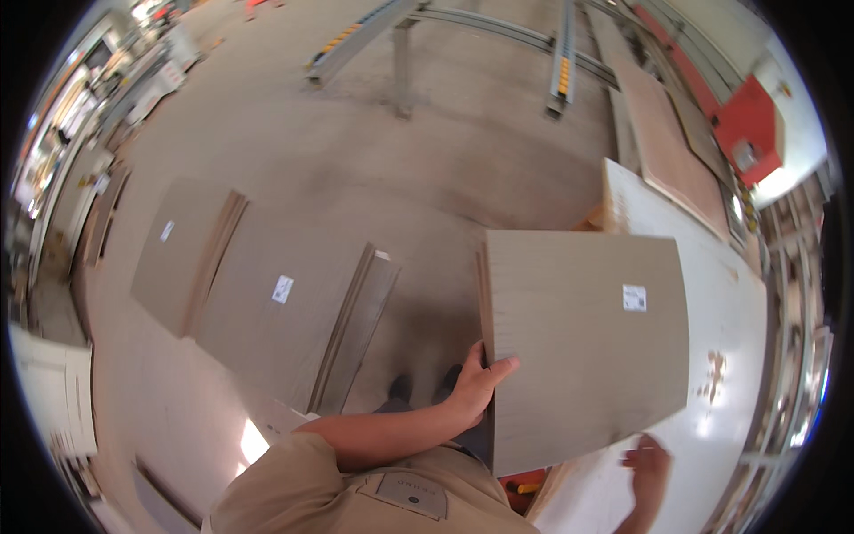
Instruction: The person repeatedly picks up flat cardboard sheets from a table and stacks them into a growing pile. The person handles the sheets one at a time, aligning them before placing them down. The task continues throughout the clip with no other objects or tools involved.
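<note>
On my right, a flat grey-brown panel (569, 356) with a small white label (634, 298) lies on top of a white board surface. Layered edges show along its left side, so there seems to be more than one panel in the stack. My left hand (476, 392) grips that left edge, thumb on the top face and fingers at the side, partly hidden. Just off the panel's near right corner is my right hand (651, 465), slightly blurred, its fingers loosely bent and apart with nothing visible in them.
Two more stacks of labelled panels (276, 329) (182, 254) stand on my left. The white board (729, 356) extends along the right under the panel. Grey metal rails (480, 22) stand ahead on the floor. A red box (747, 129) sits far right, and a cluttered bench (89, 125) far left.
</note>
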Demonstrator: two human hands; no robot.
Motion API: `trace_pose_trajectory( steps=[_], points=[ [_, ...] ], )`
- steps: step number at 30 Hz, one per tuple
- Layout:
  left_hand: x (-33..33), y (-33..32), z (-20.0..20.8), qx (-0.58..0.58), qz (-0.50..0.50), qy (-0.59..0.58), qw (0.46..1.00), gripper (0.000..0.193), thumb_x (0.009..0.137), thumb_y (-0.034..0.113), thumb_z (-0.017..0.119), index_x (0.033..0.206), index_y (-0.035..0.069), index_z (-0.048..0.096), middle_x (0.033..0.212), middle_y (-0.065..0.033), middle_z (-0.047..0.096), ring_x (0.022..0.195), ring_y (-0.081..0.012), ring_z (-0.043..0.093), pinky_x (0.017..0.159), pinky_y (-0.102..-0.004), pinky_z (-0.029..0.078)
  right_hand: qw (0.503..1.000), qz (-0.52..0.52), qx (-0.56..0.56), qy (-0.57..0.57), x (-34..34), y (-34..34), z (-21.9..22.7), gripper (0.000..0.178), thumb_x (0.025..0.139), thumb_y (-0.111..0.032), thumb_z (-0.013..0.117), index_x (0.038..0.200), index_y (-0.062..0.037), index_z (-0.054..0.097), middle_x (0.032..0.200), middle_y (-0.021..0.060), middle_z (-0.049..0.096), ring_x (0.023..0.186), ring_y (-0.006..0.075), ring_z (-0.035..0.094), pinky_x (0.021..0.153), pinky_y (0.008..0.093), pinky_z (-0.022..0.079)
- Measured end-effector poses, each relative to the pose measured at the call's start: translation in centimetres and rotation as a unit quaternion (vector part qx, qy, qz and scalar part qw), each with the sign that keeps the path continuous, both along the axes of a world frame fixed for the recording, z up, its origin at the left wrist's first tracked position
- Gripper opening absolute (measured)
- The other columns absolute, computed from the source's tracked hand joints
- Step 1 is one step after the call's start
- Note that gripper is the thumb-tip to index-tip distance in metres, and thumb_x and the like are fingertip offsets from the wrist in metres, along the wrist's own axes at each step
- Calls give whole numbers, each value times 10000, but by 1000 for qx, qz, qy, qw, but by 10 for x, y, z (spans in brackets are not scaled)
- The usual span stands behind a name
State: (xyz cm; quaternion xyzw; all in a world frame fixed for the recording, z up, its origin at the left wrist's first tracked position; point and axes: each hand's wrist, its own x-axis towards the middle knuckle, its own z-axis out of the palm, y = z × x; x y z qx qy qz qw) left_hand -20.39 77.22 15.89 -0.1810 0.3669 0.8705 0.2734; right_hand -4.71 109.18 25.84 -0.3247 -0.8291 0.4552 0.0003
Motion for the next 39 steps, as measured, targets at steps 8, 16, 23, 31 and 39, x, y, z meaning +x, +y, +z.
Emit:
trace_pose_trajectory(
  steps=[8, 16, 23, 31, 39],
  points=[
    [-13, 2, -33, -22, 20, -28, 999, 681, 851, 267, 636, 1417, 15, 352, 1291, -131, 514, 1176, -226, 513, 983, -384, 434, 956, 95, -276, -7, -191, 181, -42, 572, 966, -429, 488, 1379, -34, 489, 1237, 75, 591, 1137, 202, 535, 1029, 340, 372],
    [-47, -22, -42, -39, 58, 28, 997, 614, 839, 327, 661, 1328, 3, 481, 1201, -142, 596, 1072, -254, 591, 927, -390, 480, 974, 24, -218, -63, -220, 126, -25, 452, 952, -345, 532, 1267, -20, 533, 1223, 111, 593, 1118, 283, 546, 1011, 403, 418],
    [-35, -136, -40, -116, 88, 80, 986, 492, 849, 294, 661, 1232, 4, 556, 1154, -132, 624, 1017, -263, 618, 877, -408, 506, 960, -18, -280, 0, -192, 35, -65, 398, 920, -265, 509, 1231, -23, 561, 1268, 145, 566, 1201, 283, 497, 1059, 426, 380],
    [75, -291, -19, -91, 237, 60, 965, 614, 865, 278, 616, 1390, 23, 427, 1242, -126, 575, 1088, -258, 580, 949, -415, 465, 906, 178, -383, 23, -207, -116, -71, 608, 805, -390, 568, 1310, -56, 510, 1244, 91, 575, 1165, 269, 520, 1007, 388, 404],
    [229, -351, -18, -108, 410, -17, 906, 716, 762, 295, 644, 1384, 9, 434, 1228, -153, 579, 1071, -283, 590, 923, -408, 494, 784, 324, -505, -159, -230, -278, -47, 566, 816, -294, 601, 1319, -60, 490, 1205, 91, 577, 1143, 260, 521, 995, 392, 405]
  ],
)
